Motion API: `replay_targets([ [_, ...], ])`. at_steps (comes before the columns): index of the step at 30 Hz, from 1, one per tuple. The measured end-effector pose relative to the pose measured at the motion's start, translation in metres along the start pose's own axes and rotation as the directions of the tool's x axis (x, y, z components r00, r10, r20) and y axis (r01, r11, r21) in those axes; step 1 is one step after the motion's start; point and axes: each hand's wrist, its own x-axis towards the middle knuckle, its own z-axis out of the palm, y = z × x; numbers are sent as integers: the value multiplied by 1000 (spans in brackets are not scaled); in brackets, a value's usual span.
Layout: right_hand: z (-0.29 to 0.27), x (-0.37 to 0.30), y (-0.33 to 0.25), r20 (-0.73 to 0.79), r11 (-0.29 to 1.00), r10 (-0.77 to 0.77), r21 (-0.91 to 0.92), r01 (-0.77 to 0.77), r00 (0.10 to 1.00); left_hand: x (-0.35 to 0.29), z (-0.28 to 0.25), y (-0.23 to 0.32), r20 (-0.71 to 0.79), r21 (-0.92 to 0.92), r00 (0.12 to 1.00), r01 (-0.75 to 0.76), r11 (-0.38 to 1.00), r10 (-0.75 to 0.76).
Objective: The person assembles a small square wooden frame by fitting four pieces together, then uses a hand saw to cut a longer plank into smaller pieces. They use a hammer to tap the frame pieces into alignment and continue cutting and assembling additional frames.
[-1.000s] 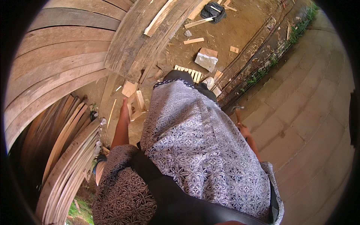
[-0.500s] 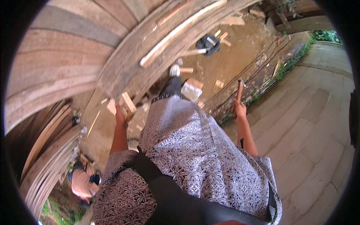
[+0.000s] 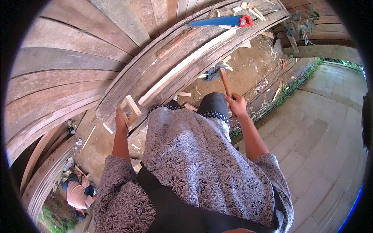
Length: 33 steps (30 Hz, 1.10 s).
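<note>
At the left, my left hand (image 3: 121, 122) is closed on a small wooden frame (image 3: 134, 106) made of pale pieces of wood, held at the near left end of a long plank bench (image 3: 113, 101). My right hand (image 3: 237, 105) grips a hammer by its wooden handle (image 3: 225, 82). The hammer's head points away from me and is hard to make out against the clutter behind it. Along the bench lies a long pale strip of wood (image 3: 182, 70). Farther up rests a handsaw (image 3: 217, 21) with a blue blade and a red handle.
Small wood offcuts (image 3: 254, 12) lie at the bench's far end. A plank wall (image 3: 66, 58) rises at the left. Dirt ground (image 3: 254, 58) with scraps and a dark bag (image 3: 211, 74) borders a paved path (image 3: 307, 128) at right. Another person (image 3: 77, 192) bends down at lower left.
I have come closer to the bench, and more of it shows, with the handsaw now in view. The hammer has swung leftward in my right hand. My left hand still holds the wooden frame.
</note>
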Motion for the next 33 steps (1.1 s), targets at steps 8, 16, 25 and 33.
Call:
replay_targets([
  [8, -52, 99, -11, 224, 908, -333, -184, 375, 916, -86, 20, -84, -268, -265, 959, 18, 964, -92],
  [16, -64, 208, -66, 331, 771, -442, -334, 541, 834, -259, 130, -183, -332, -547, 863, 152, 823, -380],
  [25, -48, 278, -94, 433, 507, -365, -650, 567, 824, -334, 172, -268, -371, -709, 799, 86, 700, -474],
  [33, -69, 244, -47, 88, 330, -854, -670, 665, 512, -328, 214, -283, -309, -801, 741, 135, 583, -597],
])
